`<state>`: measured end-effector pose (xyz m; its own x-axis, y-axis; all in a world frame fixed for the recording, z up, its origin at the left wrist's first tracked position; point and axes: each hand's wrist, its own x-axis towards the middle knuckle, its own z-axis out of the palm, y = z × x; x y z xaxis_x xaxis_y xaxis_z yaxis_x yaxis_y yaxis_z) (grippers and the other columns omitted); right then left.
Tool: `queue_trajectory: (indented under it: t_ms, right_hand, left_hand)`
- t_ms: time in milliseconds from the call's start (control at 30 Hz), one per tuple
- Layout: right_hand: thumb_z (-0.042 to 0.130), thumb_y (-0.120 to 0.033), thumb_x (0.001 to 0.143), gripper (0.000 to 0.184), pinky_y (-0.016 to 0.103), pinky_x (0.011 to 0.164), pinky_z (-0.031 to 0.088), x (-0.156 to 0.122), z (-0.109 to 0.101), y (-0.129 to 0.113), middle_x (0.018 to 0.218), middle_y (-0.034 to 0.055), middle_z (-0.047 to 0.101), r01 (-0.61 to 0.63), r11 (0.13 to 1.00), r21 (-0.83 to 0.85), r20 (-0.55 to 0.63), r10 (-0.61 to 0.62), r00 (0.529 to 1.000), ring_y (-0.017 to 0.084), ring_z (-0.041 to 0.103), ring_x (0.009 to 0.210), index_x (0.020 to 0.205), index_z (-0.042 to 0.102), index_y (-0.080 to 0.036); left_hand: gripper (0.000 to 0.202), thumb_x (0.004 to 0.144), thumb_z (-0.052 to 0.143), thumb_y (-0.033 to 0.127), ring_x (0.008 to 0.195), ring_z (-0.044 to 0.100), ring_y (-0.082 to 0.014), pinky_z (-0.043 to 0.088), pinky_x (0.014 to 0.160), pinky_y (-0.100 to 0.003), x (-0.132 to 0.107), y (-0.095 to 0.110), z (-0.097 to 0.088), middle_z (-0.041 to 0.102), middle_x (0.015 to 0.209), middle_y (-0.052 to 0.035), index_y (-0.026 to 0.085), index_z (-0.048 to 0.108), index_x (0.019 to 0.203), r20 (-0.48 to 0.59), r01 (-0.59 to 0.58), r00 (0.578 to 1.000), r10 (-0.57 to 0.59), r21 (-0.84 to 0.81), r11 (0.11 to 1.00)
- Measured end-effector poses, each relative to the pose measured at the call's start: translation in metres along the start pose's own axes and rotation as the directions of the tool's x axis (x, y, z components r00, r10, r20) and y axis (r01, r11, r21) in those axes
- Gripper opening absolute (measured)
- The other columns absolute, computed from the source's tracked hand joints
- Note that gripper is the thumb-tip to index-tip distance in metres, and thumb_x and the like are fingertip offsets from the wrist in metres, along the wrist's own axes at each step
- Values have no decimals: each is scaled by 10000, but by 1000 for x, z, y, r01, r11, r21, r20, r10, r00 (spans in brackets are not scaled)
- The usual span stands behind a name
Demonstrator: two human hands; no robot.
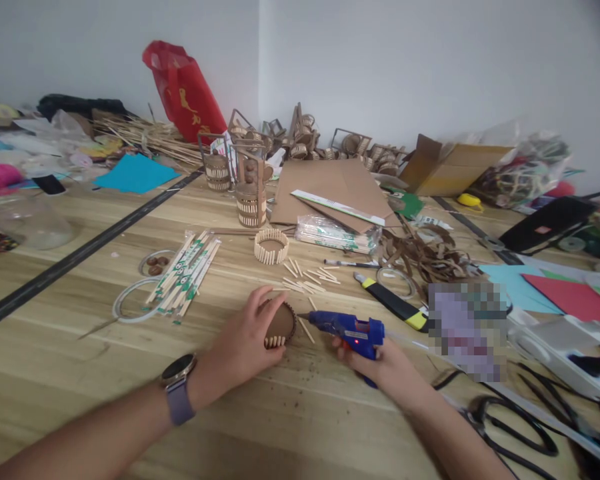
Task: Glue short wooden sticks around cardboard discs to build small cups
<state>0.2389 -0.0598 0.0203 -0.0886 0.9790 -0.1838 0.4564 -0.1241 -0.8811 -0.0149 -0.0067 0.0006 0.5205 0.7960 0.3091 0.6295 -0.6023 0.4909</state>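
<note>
Wooden table [260, 440], both hands busy.
The left hand [240, 343] has thumb and fingers parted; the right hand [387, 373] curls its fingers around the handle of a glue gun [347, 327]. The left's digits grip a round base [279, 323] on the table, nozzle at its rim, contact unclear; short sticks [307, 332] lie beside it.

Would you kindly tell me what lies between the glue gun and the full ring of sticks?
In the head view, loose sticks lie between the glue gun and the ring.
</note>
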Motion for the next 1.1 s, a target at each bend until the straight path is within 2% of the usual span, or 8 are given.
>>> queue_trajectory:
  t_ms: [67, 167, 267, 367, 467, 633, 800, 1100]
  right_hand:
    - [628, -533, 739, 364, 300, 665, 523, 1, 3, 6, 764, 28, 699, 27, 999, -28, 18, -27, 999, 185, 612, 665, 834, 713, -192]
    - [607, -533, 776, 370, 314, 730, 537, 1, 6, 10, 844, 35, 725, 76, 995, -66, 11, -75, 997, 206, 646, 744, 915, 723, -211]
    - [612, -502, 774, 345, 328, 755, 548, 0, 6, 6, 897, 47, 731, 116, 988, -104, 10, -116, 993, 227, 665, 801, 930, 719, -213]
    - [610, -465, 765, 288, 318, 719, 554, -2, 6, -2, 850, 44, 709, 153, 969, -196, 7, -155, 988, 225, 662, 785, 870, 703, -213]
    - [627, -443, 748, 265, 337, 751, 557, -3, 7, -5, 880, 52, 716, 169, 953, -252, -25, -181, 983, 242, 668, 821, 871, 703, -221]
    - [591, -452, 785, 294, 359, 735, 561, -4, 9, 0, 854, 50, 742, 128, 957, -261, 21, -127, 992, 248, 677, 795, 916, 710, -217]
    - [596, -453, 792, 296, 362, 754, 553, -4, 11, 0, 883, 68, 734, 177, 934, -310, 28, -177, 984, 252, 673, 835, 915, 689, -200]
    - [617, -442, 785, 262, 381, 816, 538, -4, 12, 0, 917, 80, 727, 242, 918, -314, 8, -252, 968, 256, 662, 883, 896, 696, -218]
  left_hand:
    - [836, 684, 681, 98, 1316, 434, -325, 428, 1079, -510, 0, -1, 0, 350, 1431, -146, 226, 326, 1429, -2, -4, 1000, 4, 0, 1000]
    - [844, 687, 692, 107, 1331, 416, -329, 416, 1089, -511, 0, -2, -1, 337, 1442, -140, 241, 326, 1435, -15, 4, 1000, -4, -2, 1000]
    - [862, 686, 693, 112, 1341, 402, -336, 407, 1091, -523, 0, -3, 0, 309, 1462, -131, 274, 315, 1444, -38, 11, 999, -12, -11, 1000]
    - [870, 681, 684, 102, 1293, 460, -324, 432, 1069, -515, -1, -3, 1, 274, 1476, -131, 290, 311, 1444, -44, 23, 999, -25, -40, 999]
    - [865, 671, 677, 95, 1269, 481, -327, 450, 1047, -519, -1, -2, 3, 270, 1476, -125, 302, 325, 1435, -60, 34, 998, -37, -56, 998]
    - [840, 674, 671, 104, 1324, 415, -359, 445, 1048, -540, -1, -1, 2, 274, 1459, -145, 264, 340, 1430, -59, 39, 997, -41, -31, 999]
    - [820, 686, 661, 108, 1341, 394, -361, 452, 1047, -533, 0, 0, 1, 278, 1448, -156, 236, 339, 1430, -37, 40, 999, -40, -10, 999]
    - [803, 693, 660, 114, 1338, 393, -352, 428, 1066, -532, -1, -2, 2, 304, 1442, -137, 265, 354, 1420, -57, 30, 998, -32, -31, 999]
